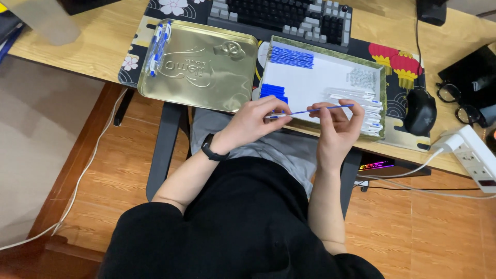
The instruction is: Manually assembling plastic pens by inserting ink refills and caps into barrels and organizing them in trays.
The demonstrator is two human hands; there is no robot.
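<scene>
Head view is looking down on a seated person whose two hands are meeting at the near edge of a wooden tabletop (98, 49). The left hand (253, 121) is pinching one end of a thin blue pen refill (315, 110) between thumb and fingertips, fingers curled in close. The right hand (338, 124) is gripping the same refill further along, thumb and forefinger closed on it, the other fingers standing loosely spread. The refill is lying nearly level, just above the front rim of a shallow green-edged tray (383, 103).

Inside the tray, a row of blue refills (292, 57) is lying at the far left, a smaller blue bundle (273, 91) is sitting near the left hand, and white pen barrels (369, 116) are piling up at the right; a cluster of tiny pale parts (361, 77) is too small to make out. To the left, a gold tin lid (199, 64) is carrying a few finished blue-and-white pens (157, 46). A keyboard (284, 15) is being cut off by the top edge, a black mouse (421, 111) is resting right of the tray, and spectacles (457, 101) are lying beyond it.
</scene>
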